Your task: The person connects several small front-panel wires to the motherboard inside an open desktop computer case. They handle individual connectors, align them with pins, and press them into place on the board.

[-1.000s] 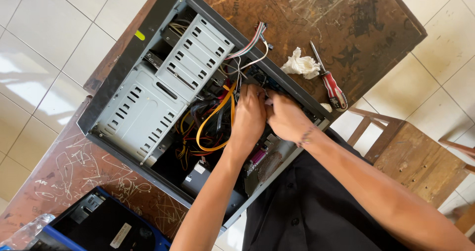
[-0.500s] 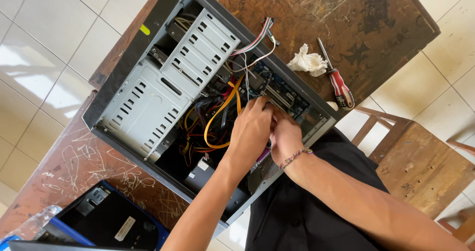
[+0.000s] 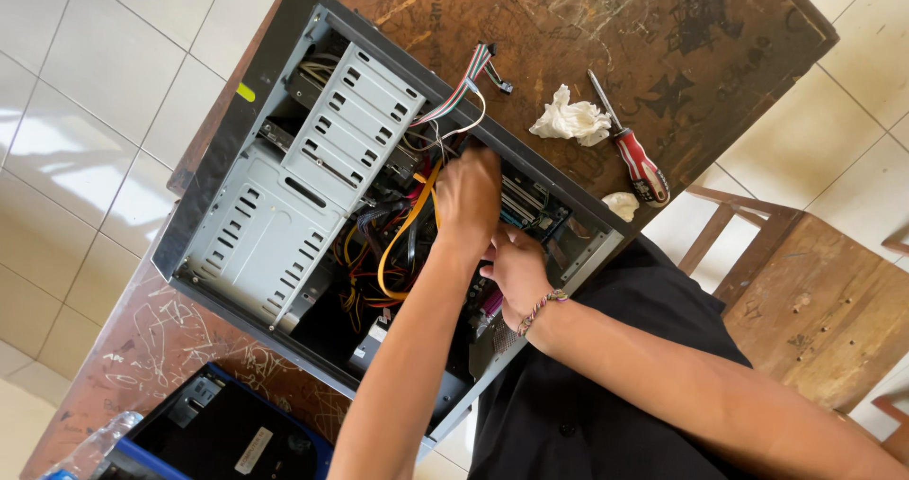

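Open computer case (image 3: 284,205), grey metal with a black front edge, lying on its side across the scratched brown wooden table (image 3: 606,26), filling the middle of the view and running from 11 o'clock down to 5 o'clock. Showing a perforated drive cage (image 3: 350,130) in its upper half and a tangle of orange, yellow, red and black cables (image 3: 398,243) at the centre. Both hands reaching inside, among those cables.

Left hand (image 3: 466,196) lying knuckles up just at 3 o'clock of the cable tangle, fingers curled down into the case and hidden there; impossible to tell whether gripping anything. Right hand (image 3: 516,272) sitting directly at 5 o'clock of the left one and touching it, fingers bent inward toward the board, a braided bracelet (image 3: 540,305) circling the wrist; grasp likewise not showing.

Trailing out over the case wall at 12 o'clock of the hands, a flat multicoloured ribbon of wires (image 3: 464,87). Resting on the table at 1 o'clock, a crumpled white tissue (image 3: 571,120), and just at 3 o'clock of it a screwdriver (image 3: 630,149) with a red and black handle. Standing at 3 o'clock beyond the table edge, a wooden chair (image 3: 814,300). Lying at 7 o'clock, a black device with a blue rim (image 3: 218,433), and beside it at the corner a clear plastic bottle (image 3: 85,452).
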